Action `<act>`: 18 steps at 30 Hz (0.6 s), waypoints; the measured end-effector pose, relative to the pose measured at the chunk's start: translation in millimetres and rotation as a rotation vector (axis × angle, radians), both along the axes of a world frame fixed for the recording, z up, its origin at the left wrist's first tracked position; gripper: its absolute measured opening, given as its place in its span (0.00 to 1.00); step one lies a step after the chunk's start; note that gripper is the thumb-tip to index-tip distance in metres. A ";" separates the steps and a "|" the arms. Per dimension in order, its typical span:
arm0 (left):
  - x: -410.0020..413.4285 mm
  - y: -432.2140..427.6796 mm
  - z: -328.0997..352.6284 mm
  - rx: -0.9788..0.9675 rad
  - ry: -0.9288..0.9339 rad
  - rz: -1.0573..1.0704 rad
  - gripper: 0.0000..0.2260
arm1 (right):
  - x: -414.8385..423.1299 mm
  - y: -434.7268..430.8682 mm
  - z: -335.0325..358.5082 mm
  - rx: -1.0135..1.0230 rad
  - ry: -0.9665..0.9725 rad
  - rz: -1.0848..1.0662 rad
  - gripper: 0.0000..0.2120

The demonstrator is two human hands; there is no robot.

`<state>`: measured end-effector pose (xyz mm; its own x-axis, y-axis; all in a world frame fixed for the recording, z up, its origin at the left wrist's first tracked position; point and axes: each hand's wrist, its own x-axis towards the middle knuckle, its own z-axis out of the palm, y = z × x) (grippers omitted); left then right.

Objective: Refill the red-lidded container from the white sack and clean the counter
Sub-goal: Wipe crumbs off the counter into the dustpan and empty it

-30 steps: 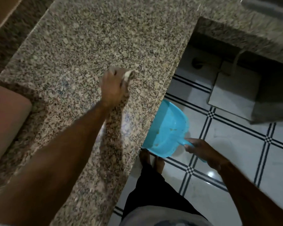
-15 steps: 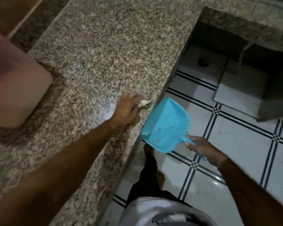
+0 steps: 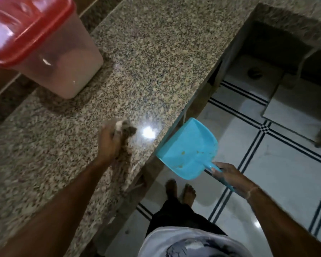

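Granite counter [image 3: 156, 52], speckled tan and black, runs from near left to far right; one bright glare spot [image 3: 148, 131] sits near its right edge. White tiled floor [image 3: 267, 154] with dark double lines lies to the right of it.

Item 1: red-lidded container [image 3: 67, 67]. Translucent pinkish tub, red lid [image 3: 26, 28] on. Stands on the counter at far left, well apart from both hands, beyond and to the left of the left hand.

Item 2: left hand [image 3: 108, 143]. On the counter near its right edge, just left of the glare spot. Motion-blurred; fingers curled round a pale wad [image 3: 119, 125] that shows at the fingertips. What the wad is cannot be told.

Item 3: blue dustpan [image 3: 189, 149]. Off the counter, just beside its right edge, to the right of the left hand. Long axis runs from near right to far left: handle [image 3: 210, 166] toward the person, open lip toward the counter edge. A few yellowish crumbs lie inside.

Item 4: right hand [image 3: 230, 177]. Over the floor, fingers and thumb wrapped round the dustpan handle.

Item 5: two bare feet [image 3: 180, 190] on the tiles, near the counter's base.
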<state>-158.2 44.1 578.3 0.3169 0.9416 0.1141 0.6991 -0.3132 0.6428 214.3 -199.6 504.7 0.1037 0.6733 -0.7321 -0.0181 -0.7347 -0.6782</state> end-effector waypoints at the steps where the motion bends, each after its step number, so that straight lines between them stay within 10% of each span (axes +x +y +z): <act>1: -10.5 7.3 -3.8 0.000 0.012 0.137 0.24 | -1.0 -0.1 1.0 0.003 0.006 0.003 0.15; 6: -3.1 16.8 -25.7 -0.196 0.209 0.509 0.19 | -13.6 2.9 -0.7 -0.011 -0.022 0.036 0.13; 13: 62.2 -46.5 -21.9 -0.181 0.186 0.147 0.16 | -46.6 11.7 8.7 -0.019 -0.057 0.022 0.06; 18: -12.1 -45.9 -0.2 -0.209 0.157 0.673 0.14 | -52.8 12.5 25.7 0.018 -0.163 0.030 0.07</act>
